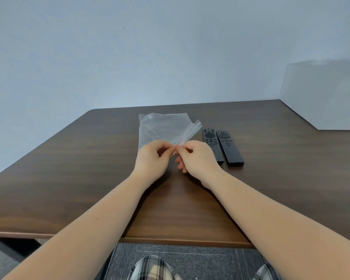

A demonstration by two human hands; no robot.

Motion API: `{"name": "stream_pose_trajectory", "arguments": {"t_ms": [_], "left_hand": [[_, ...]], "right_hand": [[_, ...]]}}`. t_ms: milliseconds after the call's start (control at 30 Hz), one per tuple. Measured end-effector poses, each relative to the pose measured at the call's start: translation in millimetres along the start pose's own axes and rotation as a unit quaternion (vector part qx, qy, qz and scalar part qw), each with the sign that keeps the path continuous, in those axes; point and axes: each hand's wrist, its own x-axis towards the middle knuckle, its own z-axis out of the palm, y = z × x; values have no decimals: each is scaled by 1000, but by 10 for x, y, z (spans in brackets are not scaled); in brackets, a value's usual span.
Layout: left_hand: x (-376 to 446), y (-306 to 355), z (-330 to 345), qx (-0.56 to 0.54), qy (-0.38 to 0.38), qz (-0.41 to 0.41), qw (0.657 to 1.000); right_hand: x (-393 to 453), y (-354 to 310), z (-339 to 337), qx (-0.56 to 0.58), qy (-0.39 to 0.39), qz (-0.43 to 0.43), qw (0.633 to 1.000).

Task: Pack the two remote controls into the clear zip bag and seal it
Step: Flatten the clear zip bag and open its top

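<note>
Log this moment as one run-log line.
stage: opening bag | left hand: pinching zip edge | right hand: pinching zip edge | clear zip bag: empty, on table | two remote controls: side by side, right of bag, unpacked

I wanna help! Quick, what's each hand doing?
Left hand: closed, pinching the clear zip bag at its zip edge.
Right hand: closed, pinching the same edge.

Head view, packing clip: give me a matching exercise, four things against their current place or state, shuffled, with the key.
Things:
1. clear zip bag
2. two remote controls
3. left hand
4. right hand

States:
A. pinches the bag's near corner from the remotes' side
B. lying side by side on the table, outside the bag
C. empty, held at its zip edge by both hands
D. pinches the bag's near corner from the side away from the remotes

Pairs: 1-C, 2-B, 3-D, 4-A
</note>
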Motion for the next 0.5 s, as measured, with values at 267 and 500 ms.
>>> {"name": "stream_pose_trajectory", "arguments": {"t_ms": [267,500], "left_hand": [[15,-11,-3,59,81,15,995],[4,-46,11,135,118,133,975]], "right_hand": [[-9,-11,8,-58,8,2,998],[-21,-50,-11,-29,12,43,999]]}}
